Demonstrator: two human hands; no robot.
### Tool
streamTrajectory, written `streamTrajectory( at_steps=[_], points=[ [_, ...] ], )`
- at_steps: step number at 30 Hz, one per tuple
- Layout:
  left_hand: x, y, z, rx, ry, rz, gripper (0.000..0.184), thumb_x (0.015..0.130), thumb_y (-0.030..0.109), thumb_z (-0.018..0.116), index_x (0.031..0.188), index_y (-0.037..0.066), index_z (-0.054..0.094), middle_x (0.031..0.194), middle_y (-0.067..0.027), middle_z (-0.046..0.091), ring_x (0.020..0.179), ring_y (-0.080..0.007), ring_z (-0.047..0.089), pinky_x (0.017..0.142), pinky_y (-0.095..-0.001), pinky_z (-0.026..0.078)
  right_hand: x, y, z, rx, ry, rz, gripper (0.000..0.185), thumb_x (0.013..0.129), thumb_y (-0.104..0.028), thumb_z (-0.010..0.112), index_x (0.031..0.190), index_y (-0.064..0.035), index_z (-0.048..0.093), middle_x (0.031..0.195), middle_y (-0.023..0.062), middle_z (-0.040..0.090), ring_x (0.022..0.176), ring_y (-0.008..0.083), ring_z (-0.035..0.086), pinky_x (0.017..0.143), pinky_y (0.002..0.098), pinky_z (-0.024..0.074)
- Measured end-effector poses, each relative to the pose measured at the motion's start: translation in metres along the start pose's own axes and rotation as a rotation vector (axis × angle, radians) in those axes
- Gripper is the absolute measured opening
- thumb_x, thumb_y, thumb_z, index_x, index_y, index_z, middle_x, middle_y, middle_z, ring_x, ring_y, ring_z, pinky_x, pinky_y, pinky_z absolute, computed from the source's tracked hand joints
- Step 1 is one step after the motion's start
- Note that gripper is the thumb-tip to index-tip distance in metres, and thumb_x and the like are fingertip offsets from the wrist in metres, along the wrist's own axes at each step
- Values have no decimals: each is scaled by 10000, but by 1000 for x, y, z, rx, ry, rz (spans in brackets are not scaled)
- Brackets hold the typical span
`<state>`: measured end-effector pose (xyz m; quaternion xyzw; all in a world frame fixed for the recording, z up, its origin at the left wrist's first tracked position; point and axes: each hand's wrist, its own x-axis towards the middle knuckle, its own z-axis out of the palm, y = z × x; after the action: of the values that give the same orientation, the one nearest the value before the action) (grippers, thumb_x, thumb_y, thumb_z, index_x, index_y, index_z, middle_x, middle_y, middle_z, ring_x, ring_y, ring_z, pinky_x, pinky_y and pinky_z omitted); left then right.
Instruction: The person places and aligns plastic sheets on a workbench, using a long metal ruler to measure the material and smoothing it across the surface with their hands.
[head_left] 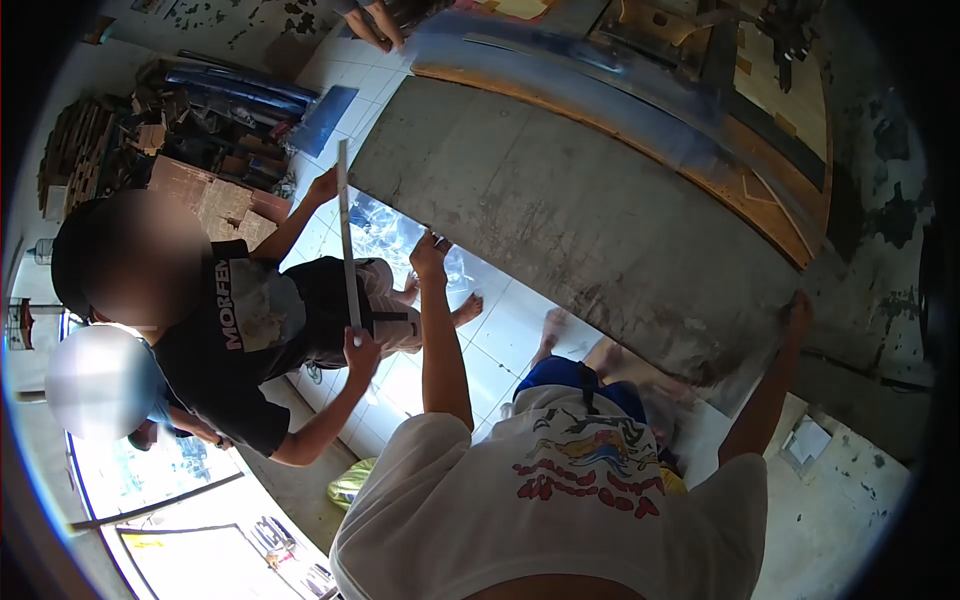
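A wide grey tabletop (560,210), scuffed and stained, stretches away in front of me. My left hand (430,256) is raised at its near left edge, fingers closed; what they hold is too small to tell. At the table's right end is my right hand (797,316), dark and slightly blurred, with its fingers hard to see. A translucent, sheet-like area (745,385) shows beside the table's near right corner, below my right hand. To my left, a co-worker in a black shirt (245,330) holds a long pale strip (349,240) with both hands.
Beyond the grey top lies a wooden-edged board (600,118) with a blurred bluish sheet (560,75). Scrap wood (90,150) and dark rolls (240,85) are piled at the far left. Another person (100,385) is behind the co-worker. Bare feet (467,309) stand on the tiled floor (490,340).
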<state>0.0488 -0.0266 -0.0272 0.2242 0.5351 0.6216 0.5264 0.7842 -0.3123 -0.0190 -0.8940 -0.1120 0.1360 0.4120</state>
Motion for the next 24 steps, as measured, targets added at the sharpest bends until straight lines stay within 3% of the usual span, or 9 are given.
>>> streamTrajectory(
  at_steps=[2, 4, 7, 9, 12, 14, 16, 19, 24],
  points=[
    [15, -17, -16, 10, -26, 29, 250, 912, 151, 501, 1026, -55, 585, 917, -115, 634, 782, -209, 629, 693, -320, 539, 4, 1, 6, -46, 34, -54, 543, 871, -452, 535, 1213, -31, 561, 1202, 159, 565, 1083, 295, 542, 913, 384, 430],
    [41, -28, -48, 1419, -135, 500, 278, 838, 333, 586, 995, 110, 640, 945, -69, 664, 824, -226, 644, 727, -383, 513, 16, 19, 9, -78, 57, -155, 506, 875, -420, 544, 1203, -35, 570, 1159, 161, 591, 1040, 294, 567, 883, 378, 449],
    [55, -49, -84, 1344, -74, 479, 354, 842, 429, 535, 1085, 194, 638, 1136, -58, 625, 976, -258, 618, 801, -408, 487, 17, 26, 13, -32, 87, -88, 458, 861, -404, 558, 1160, -60, 608, 1090, 152, 631, 1003, 285, 589, 855, 378, 456],
    [3, -21, -30, 1645, 100, 282, 474, 835, 377, 571, 1212, 97, 508, 1246, -129, 512, 1102, -290, 528, 880, -483, 425, -1, 3, 8, -182, 133, -143, 389, 847, -360, 580, 1117, -86, 635, 942, 132, 664, 845, 233, 613, 762, 359, 475],
    [-63, -18, 34, 1373, 722, 425, 791, 771, 476, 650, 1288, -28, 329, 1293, -240, 349, 1114, -347, 450, 860, -577, 381, 0, 0, 12, -74, 149, -62, 436, 840, -423, 553, 1079, -70, 643, 1021, 167, 644, 979, 310, 597, 847, 388, 450],
    [-115, -32, 80, 1254, 134, 734, 583, 784, 392, 661, 1133, -42, 486, 1018, -211, 532, 1038, -354, 482, 813, -530, 404, 0, -2, 6, 12, 117, -7, 436, 838, -424, 561, 1085, -73, 639, 1012, 152, 642, 968, 292, 596, 848, 380, 447],
    [-165, -75, 126, 1423, -281, 1113, 455, 778, 287, 626, 1132, 19, 529, 1154, -190, 512, 1105, -377, 457, 899, -552, 345, 4, 2, 15, 121, 85, 34, 428, 837, -420, 572, 1088, -79, 638, 1011, 139, 639, 957, 276, 595, 844, 373, 445],
    [-254, -83, 203, 1516, -800, 945, 566, 777, 404, 636, 1268, 157, 498, 1391, -183, 344, 1304, -351, 287, 1017, -566, 220, -2, -1, 17, 172, 139, 11, 395, 837, -387, 588, 1088, -86, 640, 1019, 129, 640, 940, 262, 598, 830, 360, 447],
    [-325, -125, 232, 1465, -1094, 850, 584, 842, 408, 539, 1366, 196, 392, 1481, -178, 182, 1383, -353, 130, 1066, -601, 109, 26, 26, 7, -63, 185, -221, 381, 820, -399, 622, 1021, -76, 654, 879, 114, 663, 837, 262, 621, 784, 364, 465]
  ],
)
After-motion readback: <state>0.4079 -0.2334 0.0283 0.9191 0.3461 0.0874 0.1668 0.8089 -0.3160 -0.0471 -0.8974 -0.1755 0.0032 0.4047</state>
